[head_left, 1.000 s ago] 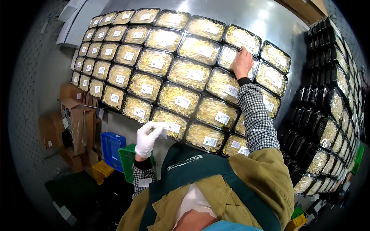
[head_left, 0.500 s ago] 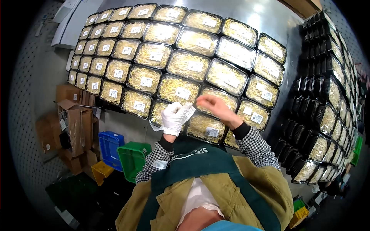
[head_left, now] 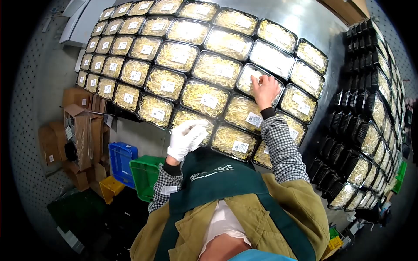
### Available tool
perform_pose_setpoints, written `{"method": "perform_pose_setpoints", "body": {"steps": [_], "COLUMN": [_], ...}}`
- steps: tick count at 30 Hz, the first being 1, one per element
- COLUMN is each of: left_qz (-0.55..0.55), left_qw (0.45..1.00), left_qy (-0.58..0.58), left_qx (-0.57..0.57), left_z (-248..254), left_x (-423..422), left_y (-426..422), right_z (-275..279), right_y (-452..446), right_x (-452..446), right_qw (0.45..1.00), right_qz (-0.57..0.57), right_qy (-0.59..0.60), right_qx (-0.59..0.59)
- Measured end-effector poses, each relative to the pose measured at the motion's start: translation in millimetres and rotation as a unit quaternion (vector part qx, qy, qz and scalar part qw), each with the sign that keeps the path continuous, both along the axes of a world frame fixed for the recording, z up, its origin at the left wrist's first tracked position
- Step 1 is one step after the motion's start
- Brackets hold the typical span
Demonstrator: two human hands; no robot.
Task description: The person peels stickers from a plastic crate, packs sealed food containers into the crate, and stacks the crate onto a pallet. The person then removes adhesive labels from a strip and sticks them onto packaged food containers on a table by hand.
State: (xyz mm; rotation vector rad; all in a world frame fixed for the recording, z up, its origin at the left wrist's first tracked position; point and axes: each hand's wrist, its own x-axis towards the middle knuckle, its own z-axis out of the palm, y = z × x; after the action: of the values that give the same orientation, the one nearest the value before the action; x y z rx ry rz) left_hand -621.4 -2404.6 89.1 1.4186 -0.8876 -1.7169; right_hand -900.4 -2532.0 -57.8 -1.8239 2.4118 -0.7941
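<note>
My left hand (head_left: 186, 140), in a white glove, is closed around a small strip of labels (head_left: 198, 132) above a front-row tray of bean sprouts (head_left: 191, 116). Bare and reaching further forward, my right hand (head_left: 265, 89) has its fingers curved down and slightly apart over the lid of another sprout tray (head_left: 246, 85). The hand covers much of that lid, and whatever lies under the fingertips is hidden. Just nearer to me, a sprout tray (head_left: 237, 108) carries a white printed label (head_left: 254, 119) on its film.
Rows of labelled sprout trays (head_left: 167, 85) cover the metal table (head_left: 313, 30). Tall stacks of packed black trays (head_left: 363, 130) stand at the right. Cardboard boxes (head_left: 78, 139), a blue crate (head_left: 123, 158) and a green crate (head_left: 146, 174) are on the lower left.
My right hand has moved from beside the label strip forward and right onto a tray further back. My left hand has drawn slightly left. The label on the nearer tray is now uncovered.
</note>
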Motion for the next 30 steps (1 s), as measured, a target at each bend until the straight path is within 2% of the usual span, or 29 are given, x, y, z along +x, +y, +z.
{"method": "perform_pose_setpoints", "body": {"steps": [1,3,4,7,8,11,12,13,14,15,16,19,20,21,22,23,25,27,29,30], "left_qz": [0.040,0.078,0.090,0.065,0.059,0.057,0.046,0.087,0.054,0.021,-0.007,-0.165,-0.198,-0.220,-0.212,-0.202,-0.152,-0.090,-0.125,-0.137], "left_qw": [0.999,0.997,0.996,0.995,0.996,0.992,0.974,0.970,0.964,0.955,0.951,0.943,0.942,0.963,0.960,0.955,0.958,0.970,0.938,0.950], "left_qy": [0.012,-0.017,-0.024,-0.061,-0.064,-0.097,-0.148,-0.147,-0.186,-0.224,-0.219,-0.235,-0.187,-0.115,-0.111,-0.109,-0.171,-0.147,-0.232,-0.199], "left_qx": [-0.016,0.013,0.014,-0.048,-0.017,-0.064,-0.164,-0.172,-0.182,-0.195,-0.217,-0.166,-0.196,-0.108,-0.148,-0.188,-0.173,-0.172,-0.224,-0.197], "left_z": [5.6,7.7,10.4,-9.9,-2.9,-20.1,-41.9,-47.3,-45.8,-40.4,-29.6,-26.0,-40.6,-31.2,-35.0,-38.8,-33.4,-45.0,-48.9,-51.6], "left_x": [2.9,20.5,23.0,33.9,32.2,28.3,30.4,21.9,21.9,21.5,17.9,29.7,38.0,41.8,49.8,59.3,72.7,79.2,81.6,81.8], "left_y": [3.2,7.3,7.2,11.7,8.7,3.9,3.3,1.0,-2.2,-6.6,-10.3,-15.1,-13.1,-11.1,-8.9,-6.4,-7.0,-7.2,-12.5,-14.0], "right_z": [-1.1,0.6,2.9,-3.7,-0.9,10.9,8.9,53.1,66.4,74.6,103.6,98.7,99.0,87.5,67.1,75.2,93.9,106.8,103.6,101.1], "right_y": [1.1,2.1,5.8,4.2,5.1,34.3,51.8,73.3,98.0,120.0,139.2,162.9,159.5,156.0,151.3,144.0,136.0,140.4,156.8,157.1], "right_x": [5.1,8.9,9.5,7.0,8.1,22.6,32.8,59.2,85.3,100.1,126.1,138.5,128.6,108.0,84.0,69.9,79.9,127.7,176.3,176.3], "right_qw": [0.999,0.998,0.999,1.000,0.999,0.993,0.989,0.932,0.848,0.753,0.676,0.726,0.728,0.764,0.835,0.879,0.845,0.816,0.711,0.729], "right_qz": [0.003,0.001,0.004,-0.012,-0.022,-0.059,-0.018,0.024,0.082,0.143,0.111,0.009,-0.026,-0.051,-0.079,-0.108,-0.034,0.145,0.160,0.143], "right_qy": [0.049,0.051,0.046,0.026,0.018,-0.041,-0.102,-0.358,-0.516,-0.605,-0.695,-0.678,-0.683,-0.643,-0.543,-0.458,-0.500,-0.506,-0.649,-0.640], "right_qx": [-0.023,-0.040,-0.011,-0.011,-0.023,-0.089,-0.102,0.041,0.093,0.214,0.218,0.115,0.045,0.034,0.037,0.075,0.185,0.240,0.218,0.195]}}
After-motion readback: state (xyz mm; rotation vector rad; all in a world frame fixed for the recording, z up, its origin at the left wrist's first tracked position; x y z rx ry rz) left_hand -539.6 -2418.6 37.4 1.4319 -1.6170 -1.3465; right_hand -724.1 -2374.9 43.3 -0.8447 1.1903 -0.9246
